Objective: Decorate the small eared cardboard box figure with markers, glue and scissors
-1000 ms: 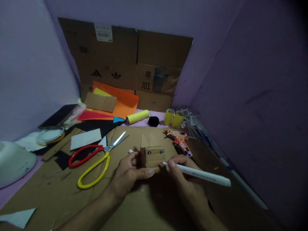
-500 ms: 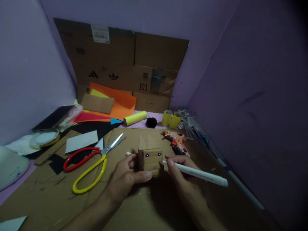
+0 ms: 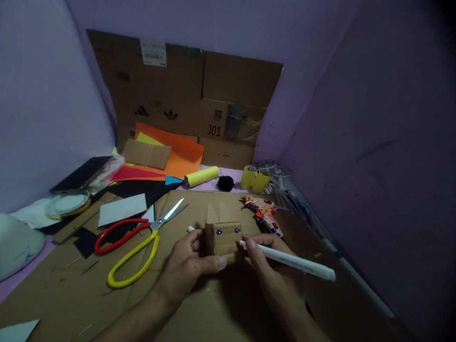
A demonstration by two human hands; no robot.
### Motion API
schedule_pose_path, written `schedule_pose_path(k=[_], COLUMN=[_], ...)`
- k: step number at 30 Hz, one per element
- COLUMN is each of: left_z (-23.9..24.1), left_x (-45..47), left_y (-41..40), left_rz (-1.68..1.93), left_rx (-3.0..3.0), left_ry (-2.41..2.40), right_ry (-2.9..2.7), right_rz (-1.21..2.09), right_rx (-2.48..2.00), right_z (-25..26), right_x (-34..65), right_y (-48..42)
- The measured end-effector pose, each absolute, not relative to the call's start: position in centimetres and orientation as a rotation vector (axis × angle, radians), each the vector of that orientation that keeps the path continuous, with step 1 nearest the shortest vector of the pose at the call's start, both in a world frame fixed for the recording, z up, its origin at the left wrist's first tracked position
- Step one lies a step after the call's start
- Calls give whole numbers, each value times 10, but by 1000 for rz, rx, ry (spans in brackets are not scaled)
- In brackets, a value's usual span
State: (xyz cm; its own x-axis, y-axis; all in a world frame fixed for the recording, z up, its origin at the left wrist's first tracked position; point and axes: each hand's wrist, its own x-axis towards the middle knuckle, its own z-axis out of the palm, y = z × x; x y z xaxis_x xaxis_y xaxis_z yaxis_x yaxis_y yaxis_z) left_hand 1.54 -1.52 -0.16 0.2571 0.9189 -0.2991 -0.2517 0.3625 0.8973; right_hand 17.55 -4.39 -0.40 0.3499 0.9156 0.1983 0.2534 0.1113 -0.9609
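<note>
My left hand [image 3: 188,266] grips a small cardboard box [image 3: 225,240] from its left and bottom, thumb under the front face. Two dark blue dots sit near the top of that face. My right hand [image 3: 265,259] pinches a white pen [image 3: 288,260], whose tip touches the box's right edge. Two pointed cardboard pieces [image 3: 219,212] stand just behind the box. Both hands are over the brown cardboard sheet [image 3: 81,294] that covers the floor.
Red-and-yellow scissors [image 3: 137,247] lie left of the hands. A patterned paper shape [image 3: 265,211], yellow rolls [image 3: 254,179], a yellow tube [image 3: 202,175], a black pom-pom [image 3: 225,183], coloured paper sheets [image 3: 178,152] and a flattened carton [image 3: 185,95] sit behind. A white bowl [image 3: 14,242] is at far left.
The view shifted slightly. The box and both hands stay together; the pen tip remains at the box's right side.
</note>
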Motion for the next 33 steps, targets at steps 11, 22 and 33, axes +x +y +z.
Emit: schedule_pose_path(k=[11, 22, 33], left_z=[0, 1, 7], left_x=[16, 15, 16], left_y=[-17, -18, -19], left_rz=[949, 928, 924], left_rx=[851, 852, 826], left_ry=[972, 971, 967], right_ry=[-1104, -1064, -1105], right_rz=[718, 691, 713], right_rx=[-1415, -1392, -1403], right_z=[-5, 2, -3], right_x=[174, 168, 172], right_y=[-45, -47, -47])
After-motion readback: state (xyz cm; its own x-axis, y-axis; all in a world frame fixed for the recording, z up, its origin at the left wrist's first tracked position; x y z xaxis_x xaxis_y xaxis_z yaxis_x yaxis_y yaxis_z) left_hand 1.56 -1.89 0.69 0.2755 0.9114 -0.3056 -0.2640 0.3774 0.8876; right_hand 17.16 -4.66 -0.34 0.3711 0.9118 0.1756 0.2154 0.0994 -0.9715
